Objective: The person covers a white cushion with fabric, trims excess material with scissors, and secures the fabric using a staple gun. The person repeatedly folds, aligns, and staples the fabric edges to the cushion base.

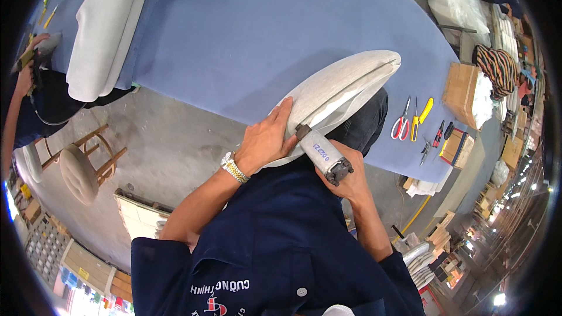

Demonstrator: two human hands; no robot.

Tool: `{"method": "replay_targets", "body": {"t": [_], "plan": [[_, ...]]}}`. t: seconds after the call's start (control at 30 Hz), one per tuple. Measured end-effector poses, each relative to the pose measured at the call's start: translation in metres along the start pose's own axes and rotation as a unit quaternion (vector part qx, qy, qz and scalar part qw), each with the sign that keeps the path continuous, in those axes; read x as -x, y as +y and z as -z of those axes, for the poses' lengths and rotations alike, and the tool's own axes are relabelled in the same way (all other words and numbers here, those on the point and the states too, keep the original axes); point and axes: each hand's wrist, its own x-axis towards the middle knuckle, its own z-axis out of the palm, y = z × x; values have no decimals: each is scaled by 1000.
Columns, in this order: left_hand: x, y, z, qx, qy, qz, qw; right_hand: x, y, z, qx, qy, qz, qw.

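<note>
A padded cushion in light grey fabric leans between the table's near edge and my lap, its underside turned toward me. My left hand lies along its near left end, fingers on the fabric and thumb close to the tool's nose. In my right hand is a grey air staple gun, its dark nose against or very close to the cushion's folded fabric edge. The fingers round its handle are partly hidden by the tool body. Loose fabric hangs along the cushion's lower side.
On the blue table lie red-handled scissors, a yellow screwdriver, a yellow cutter and pliers. A cardboard box stands at right. Far left are a grey padded piece, a chair and another person's hand.
</note>
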Motion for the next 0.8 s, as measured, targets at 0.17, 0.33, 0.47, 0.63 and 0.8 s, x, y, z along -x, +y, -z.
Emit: {"method": "replay_targets", "body": {"t": [0.17, 0.33, 0.47, 0.63, 0.8], "plan": [[8, 10, -8, 0, 31, 13, 999, 1, 4, -1, -11, -30, -32, 999], [6, 10, -8, 17, 36, 13, 999, 7, 3, -8, -16, 0, -42, 999], [6, 16, -4, 9, 18, 22, 1000, 15, -1, -9, 9, 12, -26, 1000], [9, 14, -7, 0, 10, 27, 1000, 19, -1, -8, 12, -7, -33, 999], [11, 16, -19, 18, 37, 11, 999, 21, 9, -13, 4, -38, -83, 996]]}}
